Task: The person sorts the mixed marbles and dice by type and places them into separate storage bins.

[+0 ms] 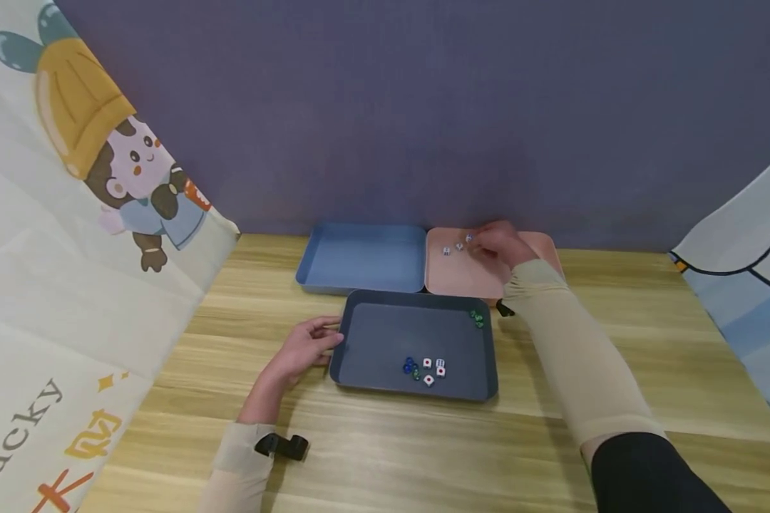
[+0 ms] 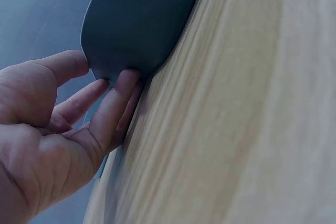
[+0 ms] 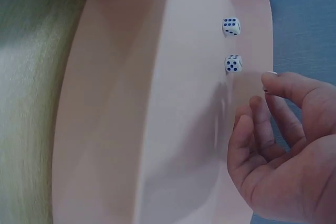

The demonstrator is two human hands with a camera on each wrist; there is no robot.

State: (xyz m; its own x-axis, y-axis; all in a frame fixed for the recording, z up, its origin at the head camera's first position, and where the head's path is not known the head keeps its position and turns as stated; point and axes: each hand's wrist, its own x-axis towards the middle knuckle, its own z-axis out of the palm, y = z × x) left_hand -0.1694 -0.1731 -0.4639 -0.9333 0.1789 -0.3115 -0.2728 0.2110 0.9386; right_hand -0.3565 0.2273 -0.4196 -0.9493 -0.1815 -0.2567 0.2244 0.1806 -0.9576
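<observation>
My right hand (image 1: 502, 242) is over the pink tray (image 1: 488, 278), its thumb and fingertip pinching a small white die (image 1: 469, 238) by the far rim. The fingers mostly hide that die in the right wrist view. Two white dice with blue dots, one showing six (image 3: 231, 26) and one showing five (image 3: 233, 64), lie in the pink tray near the fingertips. At the left end of the dark grey tray (image 1: 372, 385), my left hand (image 1: 303, 350) touches the rim and outer wall with thumb and loosely extended fingers (image 2: 113, 103).
Inside the dark tray sit several white dice (image 1: 440, 372) beside blue pieces (image 1: 409, 365), plus green pieces (image 1: 477, 318) in the far right corner. A blue tray (image 1: 359, 256) stands left of the pink one. A dark panel (image 1: 423, 128) rises behind the wooden table (image 1: 359, 456).
</observation>
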